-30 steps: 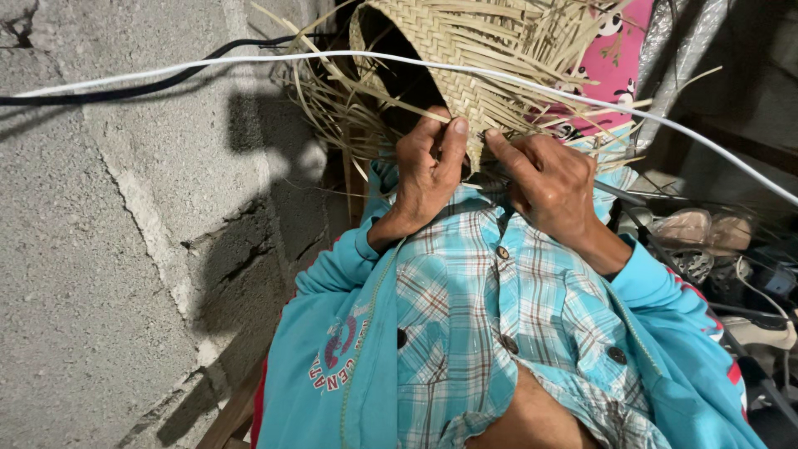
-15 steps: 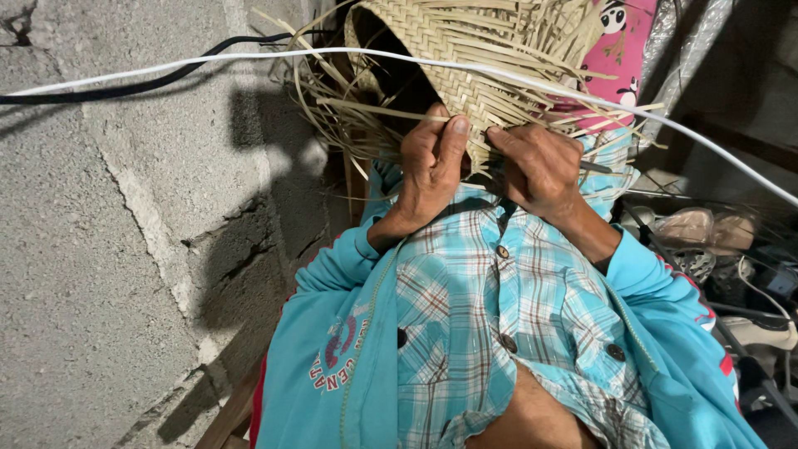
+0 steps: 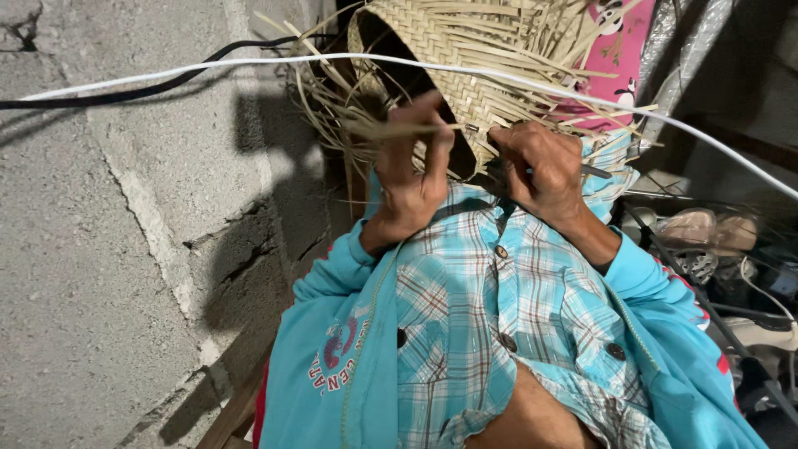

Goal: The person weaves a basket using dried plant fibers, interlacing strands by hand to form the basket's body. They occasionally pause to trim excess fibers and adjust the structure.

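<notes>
At chest height, our left hand (image 3: 413, 179) has lifted one loose strand (image 3: 391, 129) across the woven basket (image 3: 465, 58); our right hand (image 3: 540, 166) still pinches its edge, so plaiting continues.

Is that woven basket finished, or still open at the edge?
Unfinished: loose strips stick out around the woven basket where both hands grip it.

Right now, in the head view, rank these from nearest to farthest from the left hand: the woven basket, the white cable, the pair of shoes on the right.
1. Woven basket: the left hand grips its loose straw strips, directly above.
2. White cable: crosses just above the hand, in front of the basket.
3. Pair of shoes: far right, past the right hand.
</notes>
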